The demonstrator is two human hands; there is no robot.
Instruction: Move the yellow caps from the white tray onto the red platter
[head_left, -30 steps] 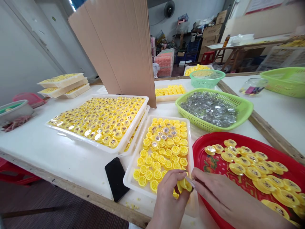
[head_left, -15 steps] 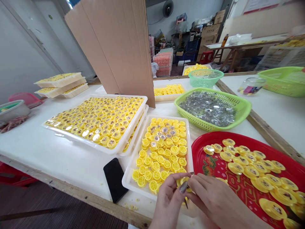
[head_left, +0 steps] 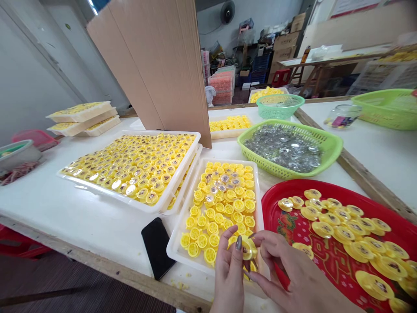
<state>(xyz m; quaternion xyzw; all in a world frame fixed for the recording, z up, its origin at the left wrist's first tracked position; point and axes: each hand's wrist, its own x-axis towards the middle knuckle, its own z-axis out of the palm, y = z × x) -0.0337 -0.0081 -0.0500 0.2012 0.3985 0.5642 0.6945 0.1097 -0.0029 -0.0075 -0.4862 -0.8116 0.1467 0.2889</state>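
Note:
Just above the near end of a white tray [head_left: 176, 243], my left hand [head_left: 230, 271] pinches a small round yellow plastic piece [head_left: 249, 248] with a clear, shiny face and a dark print. My right hand [head_left: 289, 265] is close on its right side, fingers curled and fingertips at the piece's edge. Something thin and dark shows between the right fingers, too small to make out. Yellow round cups [head_left: 213, 228] fill much of the tray below, with several clear discs [head_left: 224, 178] lying on those at its far end. A red tray [head_left: 272, 195] holds finished-looking printed yellow pieces [head_left: 343, 234] beside my right hand.
A green basket [head_left: 339, 150] of clear discs [head_left: 286, 148] stands behind the trays. Stacked trays of printed yellow pieces [head_left: 130, 165] lie left, before an upright cardboard sheet [head_left: 156, 65]. A black phone [head_left: 157, 248] rests near the table's wooden edge [head_left: 130, 282].
My hands have drawn slightly apart, and the right fingers have opened somewhat. The yellow piece is tilted so its shiny face now shows. A pointed tip seen below the hands earlier is less distinct.

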